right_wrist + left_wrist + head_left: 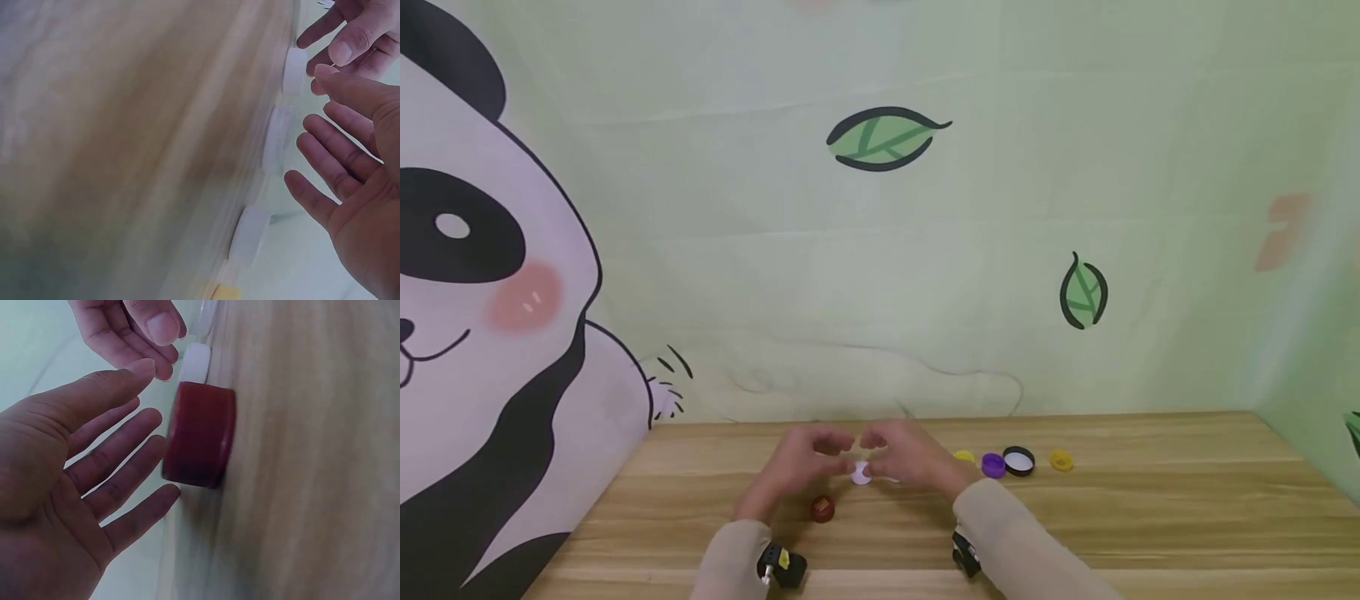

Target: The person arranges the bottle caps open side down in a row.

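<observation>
My left hand (801, 457) and my right hand (906, 452) hover over the table, palms towards each other, fingers spread and nothing held. Between them on the wood sits a small white bottle cap (861, 473), close to the fingertips of both. Nearer me lies a dark red cap (822, 509), which looms large beside the left fingers in the left wrist view. Past the first white cap, the right wrist view shows a ridged translucent cap (277, 139) and another white cap (249, 234) in a row. The right hand mostly hides these two from the head camera.
To the right stand a yellow cap (964, 457), a purple cap (993, 466), a black-rimmed lid (1018, 461) with a pale inside and an orange-yellow cap (1061, 460). Behind the wooden table (1150, 517) hangs a pale green cloth (760, 283) with a panda and leaves.
</observation>
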{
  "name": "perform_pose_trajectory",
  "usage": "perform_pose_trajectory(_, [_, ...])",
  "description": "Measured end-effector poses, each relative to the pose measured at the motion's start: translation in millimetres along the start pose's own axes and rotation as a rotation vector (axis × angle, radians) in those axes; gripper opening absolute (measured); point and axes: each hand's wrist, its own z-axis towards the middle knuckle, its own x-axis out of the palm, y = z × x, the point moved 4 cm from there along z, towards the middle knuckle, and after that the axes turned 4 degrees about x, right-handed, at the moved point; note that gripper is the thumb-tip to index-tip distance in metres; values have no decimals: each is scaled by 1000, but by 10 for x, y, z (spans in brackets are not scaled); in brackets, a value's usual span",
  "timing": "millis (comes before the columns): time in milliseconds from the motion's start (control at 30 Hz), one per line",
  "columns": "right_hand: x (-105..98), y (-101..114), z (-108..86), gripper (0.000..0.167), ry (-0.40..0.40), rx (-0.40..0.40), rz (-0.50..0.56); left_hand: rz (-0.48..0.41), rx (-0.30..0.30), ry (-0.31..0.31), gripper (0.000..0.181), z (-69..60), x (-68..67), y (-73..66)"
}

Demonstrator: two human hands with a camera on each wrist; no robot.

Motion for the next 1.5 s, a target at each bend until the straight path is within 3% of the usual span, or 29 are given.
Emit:
perform_pose_trajectory(333, [65,-6,32,25,5,-66,-13,22,57,29,32,9,53,36])
perform_pose_trajectory(767, [92,3,52,17,36,-36,15,68,7,51,20,-9,94,32])
perform_pose_trajectory(1200, [55,28,3,6,-31,-5,74,56,-10,20,17,-62,48,-2])
perform_pose_trajectory(1500, [2,62,-67,7,-108,-75,74,75,-10,-31,11,-91,14,-69])
